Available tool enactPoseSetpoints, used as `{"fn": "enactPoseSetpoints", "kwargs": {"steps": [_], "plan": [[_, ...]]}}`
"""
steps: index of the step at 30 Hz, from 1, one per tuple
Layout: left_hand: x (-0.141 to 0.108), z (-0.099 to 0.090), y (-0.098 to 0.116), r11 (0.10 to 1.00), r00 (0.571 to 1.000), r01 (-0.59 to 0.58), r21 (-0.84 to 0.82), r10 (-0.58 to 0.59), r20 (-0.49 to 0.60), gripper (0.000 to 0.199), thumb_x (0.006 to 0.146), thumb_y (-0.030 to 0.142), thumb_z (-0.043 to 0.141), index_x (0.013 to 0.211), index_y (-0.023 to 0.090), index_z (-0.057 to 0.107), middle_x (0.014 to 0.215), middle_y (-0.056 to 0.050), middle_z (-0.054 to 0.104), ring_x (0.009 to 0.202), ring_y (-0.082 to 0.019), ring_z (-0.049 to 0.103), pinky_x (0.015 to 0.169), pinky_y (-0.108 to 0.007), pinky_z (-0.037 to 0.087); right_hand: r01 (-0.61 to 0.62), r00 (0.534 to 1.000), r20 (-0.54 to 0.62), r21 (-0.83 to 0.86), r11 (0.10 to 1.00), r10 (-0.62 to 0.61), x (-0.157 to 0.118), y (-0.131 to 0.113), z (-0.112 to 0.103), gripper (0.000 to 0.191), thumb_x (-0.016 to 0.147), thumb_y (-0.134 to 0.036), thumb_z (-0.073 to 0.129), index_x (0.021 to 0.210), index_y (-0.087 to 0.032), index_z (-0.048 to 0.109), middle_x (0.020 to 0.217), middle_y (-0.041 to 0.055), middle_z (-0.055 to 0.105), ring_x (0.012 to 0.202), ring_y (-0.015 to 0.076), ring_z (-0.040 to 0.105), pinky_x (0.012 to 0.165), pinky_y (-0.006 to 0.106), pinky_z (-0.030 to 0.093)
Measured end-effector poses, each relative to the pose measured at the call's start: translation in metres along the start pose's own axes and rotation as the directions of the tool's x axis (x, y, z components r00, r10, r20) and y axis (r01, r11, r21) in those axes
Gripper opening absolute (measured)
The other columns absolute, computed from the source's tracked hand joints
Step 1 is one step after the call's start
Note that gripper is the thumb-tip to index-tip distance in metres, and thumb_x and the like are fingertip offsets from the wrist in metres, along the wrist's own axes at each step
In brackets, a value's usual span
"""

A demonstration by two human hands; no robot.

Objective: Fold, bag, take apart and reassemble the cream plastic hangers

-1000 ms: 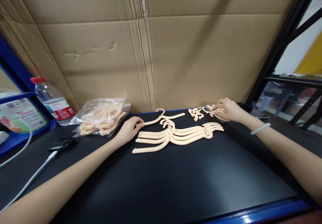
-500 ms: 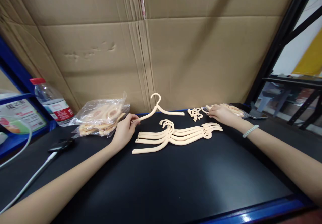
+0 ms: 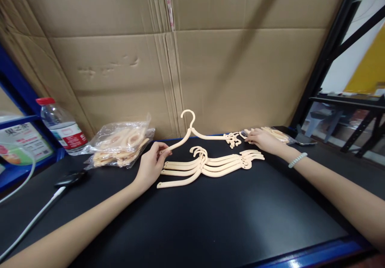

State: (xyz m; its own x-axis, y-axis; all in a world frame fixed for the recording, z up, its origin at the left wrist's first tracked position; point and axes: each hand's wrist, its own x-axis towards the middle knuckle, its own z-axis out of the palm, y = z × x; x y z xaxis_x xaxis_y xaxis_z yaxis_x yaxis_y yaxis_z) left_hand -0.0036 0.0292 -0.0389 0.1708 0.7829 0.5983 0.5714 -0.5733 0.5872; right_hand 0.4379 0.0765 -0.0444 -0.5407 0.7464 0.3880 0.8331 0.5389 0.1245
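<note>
Pinched in my left hand (image 3: 154, 160) is the left end of a cream plastic hanger (image 3: 204, 135), its hook pointing up. The hanger's right end reaches a small pile of cream hook pieces (image 3: 234, 140). My right hand (image 3: 261, 139) is closed at the right of that pile, by a clear bag of cream parts (image 3: 278, 135); what its fingers hold is too small to make out. In front lie several overlapping cream hangers (image 3: 183, 182) with smaller hook-like parts at their right end (image 3: 247, 163).
A plastic bag of cream pieces (image 3: 120, 143) and a red-capped bottle (image 3: 67, 131) stand at the left. A black device with a white cable (image 3: 70, 178) lies nearer. Cardboard (image 3: 120, 71) rises behind the black table (image 3: 228, 216). A phone (image 3: 305, 139) lies far right.
My left hand and the hanger have shifted slightly right, bringing the hanger's right end to the small pile. The view has tilted up a little. My right hand stays by the pile.
</note>
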Motion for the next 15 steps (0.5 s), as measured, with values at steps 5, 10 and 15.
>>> {"fn": "enactPoseSetpoints", "kwargs": {"steps": [5,10,15], "plan": [[0.0,-0.001,0.002,1.0,1.0,-0.009,-0.024,0.009,0.002,0.018,0.091,0.039,0.047,0.091,0.021,0.048,0.083,-0.004,0.066,0.083,-0.022,0.069,0.076,-0.035,0.054,0.018,0.999,-0.033,0.034,0.999,-0.017,0.002,-0.007,-0.003,0.029,0.093,-0.025,0.042,0.095,-0.022,0.071,0.103,0.0105,0.064,0.092,0.0233,0.059,0.082,0.038,0.047],[-0.001,-0.001,0.006,1.0,1.0,-0.012,0.011,0.012,0.027,0.016,0.092,0.037,0.046,0.092,0.021,0.047,0.086,-0.006,0.069,0.084,-0.022,0.069,0.075,-0.035,0.053,-0.112,0.945,-0.278,0.226,0.968,0.174,0.002,-0.017,-0.011,0.036,0.096,-0.037,0.037,0.104,-0.02,0.068,0.093,0.0098,0.058,0.082,0.0212,0.059,0.075,0.036,0.049],[-0.003,0.0,0.007,1.0,0.999,-0.012,0.023,0.011,0.043,0.015,0.092,0.036,0.046,0.091,0.021,0.046,0.086,-0.007,0.07,0.086,-0.023,0.069,0.075,-0.036,0.053,-0.274,0.761,-0.336,0.61,0.743,0.556,0.003,-0.037,-0.03,0.038,0.091,-0.045,0.045,0.106,-0.016,0.065,0.065,0.0023,0.057,0.056,0.0172,0.052,0.054,0.031,0.043]]}}
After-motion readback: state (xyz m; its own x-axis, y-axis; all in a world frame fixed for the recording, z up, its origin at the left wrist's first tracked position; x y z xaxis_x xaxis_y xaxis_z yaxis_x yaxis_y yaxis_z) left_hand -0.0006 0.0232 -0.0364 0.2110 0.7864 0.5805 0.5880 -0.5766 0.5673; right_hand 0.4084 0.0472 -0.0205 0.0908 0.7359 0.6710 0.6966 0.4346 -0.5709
